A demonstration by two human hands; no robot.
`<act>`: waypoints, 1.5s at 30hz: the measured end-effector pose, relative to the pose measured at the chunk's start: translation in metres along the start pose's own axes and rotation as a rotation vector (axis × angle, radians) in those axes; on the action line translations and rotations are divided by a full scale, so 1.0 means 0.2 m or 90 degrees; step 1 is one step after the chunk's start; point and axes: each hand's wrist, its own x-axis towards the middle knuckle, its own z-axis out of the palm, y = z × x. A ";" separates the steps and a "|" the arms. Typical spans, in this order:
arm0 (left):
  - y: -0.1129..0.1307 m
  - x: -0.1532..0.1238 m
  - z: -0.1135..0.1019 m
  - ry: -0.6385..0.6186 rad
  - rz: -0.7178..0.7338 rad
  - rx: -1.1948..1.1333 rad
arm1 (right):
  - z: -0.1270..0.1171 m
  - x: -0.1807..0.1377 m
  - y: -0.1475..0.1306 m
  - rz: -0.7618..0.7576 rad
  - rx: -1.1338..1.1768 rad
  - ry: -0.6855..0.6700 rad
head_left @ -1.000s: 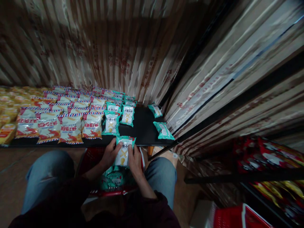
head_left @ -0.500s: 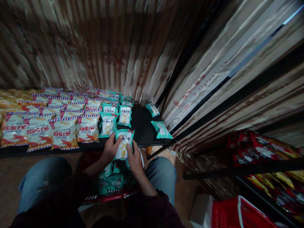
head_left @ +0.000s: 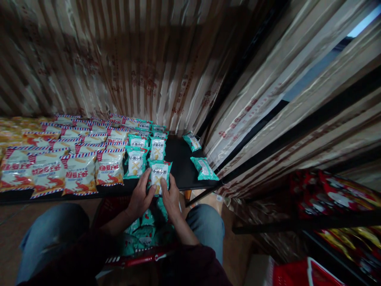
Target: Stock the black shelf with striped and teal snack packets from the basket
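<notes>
Here, at the far left, rows of red-and-white snack bags (head_left: 79, 172) lie flat on the black shelf (head_left: 181, 159), with yellow bags (head_left: 12, 127) blurred behind them. Next to them run two short rows of teal packets (head_left: 136, 161), faces up. The left hand (head_left: 139, 198) curls its fingers around the left edge of one more teal packet (head_left: 159, 174), thumb on its face. That packet lies at the shelf's front edge, just in front of the nearer row, its long axis running front to back, its printed top pointing away from the person. The right hand (head_left: 172, 197) grips its lower right corner, fingers bent. Below the hands, a red basket (head_left: 139, 254) between the knees holds more teal packets. Further right, two loose packets (head_left: 204, 167) lie slanted near the shelf's corner.
</notes>
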 end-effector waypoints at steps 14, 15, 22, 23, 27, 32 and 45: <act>-0.05 0.02 0.00 -0.093 0.167 0.228 | 0.03 0.21 0.05 -0.019 -0.139 0.018; -0.05 0.02 0.00 -0.094 0.170 0.231 | 0.04 0.23 0.05 -0.023 -0.143 0.020; -0.06 0.05 0.00 -0.102 0.184 0.253 | 0.07 0.30 0.08 -0.035 -0.157 0.034; -0.07 0.05 0.01 -0.099 0.187 0.259 | 0.08 0.31 0.09 -0.047 -0.159 0.035; -0.07 0.05 0.02 -0.080 0.199 0.282 | 0.09 0.34 0.10 -0.096 -0.185 0.042; -0.08 0.05 0.02 -0.078 0.200 0.290 | 0.10 0.38 0.11 -0.109 -0.204 0.047; -0.09 0.09 0.01 -0.054 0.199 0.277 | 0.13 0.43 0.16 -0.095 -0.229 0.023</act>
